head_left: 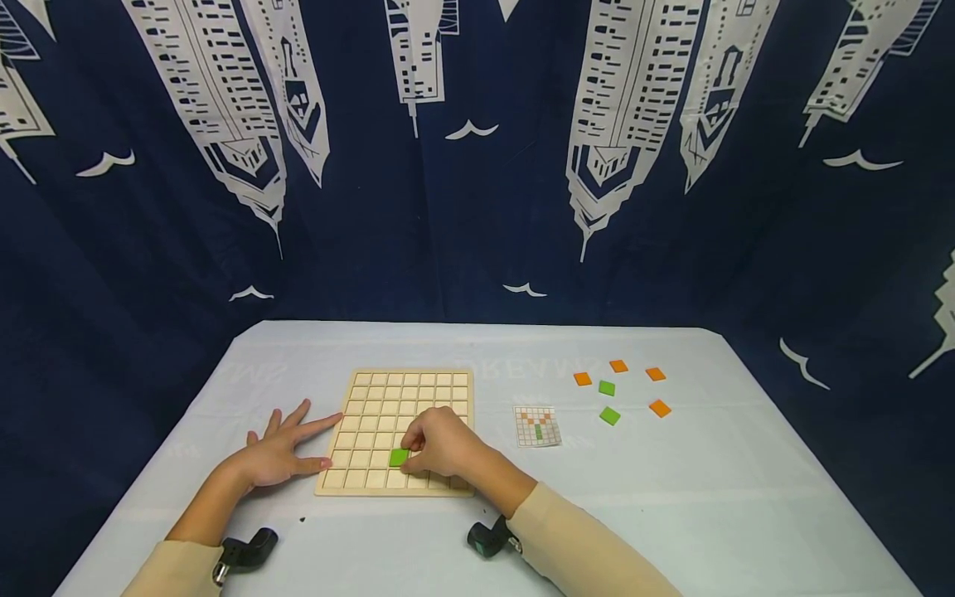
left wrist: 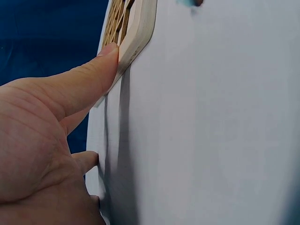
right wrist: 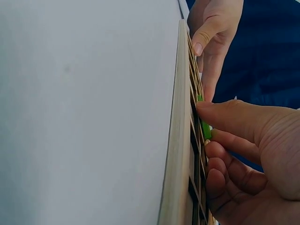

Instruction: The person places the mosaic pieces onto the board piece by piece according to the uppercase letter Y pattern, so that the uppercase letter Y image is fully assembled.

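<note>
A wooden grid board (head_left: pixel 366 395) with square cells lies on the table, left of centre. My right hand (head_left: pixel 445 442) pinches a green square tile (head_left: pixel 399 458) between thumb and fingers, over a cell near the board's front. In the right wrist view the green tile (right wrist: pixel 204 123) stands a little proud of the grid, the thumb at its edge. With fingers spread, my left hand (head_left: pixel 270 458) rests at the board's left side. Its thumb (left wrist: pixel 108 54) touches the frame in the left wrist view.
Right of the board lies a small printed pattern card (head_left: pixel 537 426) with coloured squares. Farther right are several loose orange tiles (head_left: pixel 660 408) and two green tiles (head_left: pixel 609 415). A dark blue printed cloth (head_left: pixel 462 215) hangs behind the white table (head_left: pixel 716 489).
</note>
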Motion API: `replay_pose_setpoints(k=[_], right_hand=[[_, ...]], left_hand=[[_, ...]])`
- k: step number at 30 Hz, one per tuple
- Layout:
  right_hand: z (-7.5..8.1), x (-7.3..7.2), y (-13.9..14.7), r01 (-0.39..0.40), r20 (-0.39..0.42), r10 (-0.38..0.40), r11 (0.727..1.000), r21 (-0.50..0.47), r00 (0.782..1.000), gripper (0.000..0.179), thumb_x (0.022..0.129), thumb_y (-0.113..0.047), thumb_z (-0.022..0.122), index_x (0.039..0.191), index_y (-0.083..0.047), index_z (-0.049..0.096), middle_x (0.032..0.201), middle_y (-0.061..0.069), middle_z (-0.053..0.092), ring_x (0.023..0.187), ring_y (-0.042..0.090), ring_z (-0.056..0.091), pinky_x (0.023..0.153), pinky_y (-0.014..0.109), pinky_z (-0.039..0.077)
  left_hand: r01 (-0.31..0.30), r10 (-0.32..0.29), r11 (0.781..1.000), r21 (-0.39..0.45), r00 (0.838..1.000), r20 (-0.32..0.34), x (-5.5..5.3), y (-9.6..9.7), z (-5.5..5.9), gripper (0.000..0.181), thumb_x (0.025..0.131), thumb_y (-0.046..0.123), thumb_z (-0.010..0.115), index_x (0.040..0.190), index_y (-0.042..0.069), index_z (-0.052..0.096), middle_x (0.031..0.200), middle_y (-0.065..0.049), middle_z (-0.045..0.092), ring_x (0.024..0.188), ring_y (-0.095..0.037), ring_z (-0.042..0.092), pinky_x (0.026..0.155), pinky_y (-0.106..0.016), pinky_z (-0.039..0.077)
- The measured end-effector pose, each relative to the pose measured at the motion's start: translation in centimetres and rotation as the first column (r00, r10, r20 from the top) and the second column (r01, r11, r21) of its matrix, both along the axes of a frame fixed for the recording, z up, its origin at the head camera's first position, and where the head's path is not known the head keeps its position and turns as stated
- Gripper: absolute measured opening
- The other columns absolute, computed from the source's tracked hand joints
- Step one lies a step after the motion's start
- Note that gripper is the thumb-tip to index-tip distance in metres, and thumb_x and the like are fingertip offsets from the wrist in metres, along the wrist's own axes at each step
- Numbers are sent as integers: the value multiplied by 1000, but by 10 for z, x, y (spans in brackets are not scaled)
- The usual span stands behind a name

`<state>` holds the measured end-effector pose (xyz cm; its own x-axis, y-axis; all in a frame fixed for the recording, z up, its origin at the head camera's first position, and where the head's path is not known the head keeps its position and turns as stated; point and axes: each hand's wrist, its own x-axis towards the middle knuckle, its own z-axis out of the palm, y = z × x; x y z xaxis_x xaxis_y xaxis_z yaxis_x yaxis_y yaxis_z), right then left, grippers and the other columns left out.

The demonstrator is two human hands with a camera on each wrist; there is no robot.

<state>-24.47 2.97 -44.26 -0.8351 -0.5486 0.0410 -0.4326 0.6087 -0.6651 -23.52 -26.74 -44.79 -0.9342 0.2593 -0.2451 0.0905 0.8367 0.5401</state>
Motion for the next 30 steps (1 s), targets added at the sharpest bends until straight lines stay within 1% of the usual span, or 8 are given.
replay_pose_setpoints(k=[3, 7, 12, 13, 17, 20, 24, 30], right_hand=[[0, 0, 0, 3, 12, -3, 1000, -9, 1000, 18, 74, -12, 92, 87, -7, 80, 79, -1, 72, 68, -2, 54, 64, 14, 49], [-3, -1, 2, 6, 23, -5, 999, -37, 1000, 17, 76, -11, 90, 88, -7, 80, 78, -3, 71, 68, -3, 55, 65, 14, 50], [-6, -2, 9, 13, 28, -9, 993, -121, 1000, 15, 78, -9, 89, 90, -5, 80, 79, -4, 72, 68, -3, 58, 65, 14, 52], [-6, -2, 11, 13, 26, -10, 991, -136, 1000, 15, 78, -9, 88, 90, -5, 80, 79, -3, 72, 68, -3, 58, 65, 15, 53], [-8, -2, 20, 16, 13, -14, 983, -182, 1000, 17, 78, -10, 88, 92, -5, 81, 80, -2, 73, 68, -1, 59, 63, 16, 52], [-8, -1, 27, 26, 23, -21, 977, -212, 1000, 18, 78, -10, 88, 94, -4, 81, 79, -1, 74, 68, 1, 60, 63, 17, 52], [-8, 1, 36, 54, 41, -46, 966, -251, 998, 19, 79, -9, 88, 95, -3, 81, 78, 0, 73, 69, 3, 60, 63, 18, 52], [-7, 2, 49, 78, 20, -76, 957, -280, 997, 19, 78, -9, 88, 95, -2, 81, 78, 1, 73, 69, 5, 60, 62, 18, 51]], left_hand=[[0, 0, 1000, -8, 1000, 1, -1, -1, 0, 85, 82, 57, 77, 155, 29, 45, 167, -34, 1, 146, -68, -16, 101, -89, -14], [1, -1, 1000, -1, 1000, 8, 0, -2, -1, 85, 82, 57, 77, 155, 29, 45, 168, -33, 0, 146, -67, -17, 101, -89, -14], [8, -8, 1000, 22, 1000, -4, 0, -4, -3, 82, 81, 60, 76, 154, 37, 45, 168, -32, -1, 147, -66, -19, 101, -88, -15], [8, -7, 1000, 25, 1000, -14, -1, -4, -6, 81, 82, 60, 76, 154, 39, 46, 168, -31, 0, 147, -66, -19, 101, -89, -16], [14, -13, 999, 44, 1000, -9, 0, -4, -5, 82, 81, 57, 78, 153, 36, 47, 167, -34, 0, 145, -69, -19, 99, -89, -17], [6, -6, 1000, 20, 1000, 5, 0, -2, -1, 84, 81, 55, 79, 154, 30, 46, 167, -34, 0, 145, -68, -18, 101, -89, -15], [6, -6, 1000, -2, 1000, 8, 1, 0, 2, 85, 83, 52, 79, 156, 24, 45, 167, -35, 0, 145, -69, -16, 101, -89, -13], [3, -3, 1000, -12, 1000, 6, 1, 1, 3, 84, 84, 51, 78, 156, 25, 45, 167, -34, 0, 146, -69, -16, 101, -89, -12]])
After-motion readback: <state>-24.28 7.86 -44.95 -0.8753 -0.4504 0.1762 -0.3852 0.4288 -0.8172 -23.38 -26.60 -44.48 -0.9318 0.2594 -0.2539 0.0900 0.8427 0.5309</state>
